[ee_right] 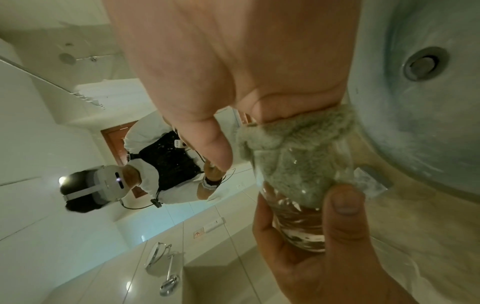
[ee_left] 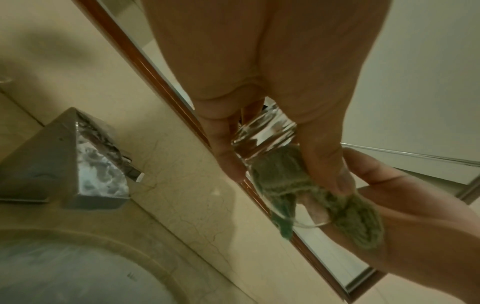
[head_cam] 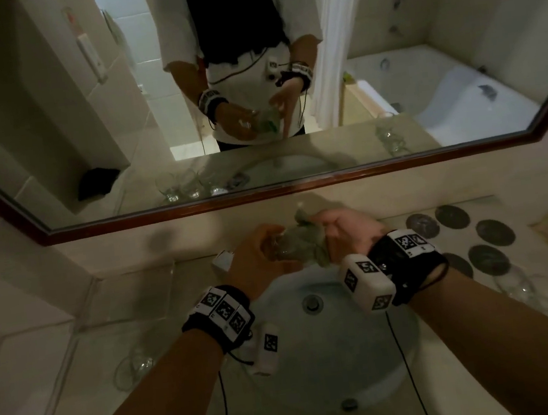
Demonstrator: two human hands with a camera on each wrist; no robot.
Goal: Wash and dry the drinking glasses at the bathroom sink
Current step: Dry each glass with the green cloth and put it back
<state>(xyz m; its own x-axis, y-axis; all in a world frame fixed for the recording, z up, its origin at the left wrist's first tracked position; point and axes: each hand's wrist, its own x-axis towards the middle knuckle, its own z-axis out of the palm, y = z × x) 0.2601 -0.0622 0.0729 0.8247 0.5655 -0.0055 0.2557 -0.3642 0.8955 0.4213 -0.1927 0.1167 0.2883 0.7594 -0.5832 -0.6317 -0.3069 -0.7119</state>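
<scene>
Glass held above sink, base gripped by left hand, fingers curled round wall. Green cloth stuffed inside glass, pinched by right hand. Drying step apparently in hand. Cloth best turned against inner wall down to base, glass counter-rotated; grip kept firm, wet glass judged slippery. More glasses waiting on counter.

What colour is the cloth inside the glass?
Dull green; the cloth in the glass shows best in the left wrist view.
</scene>
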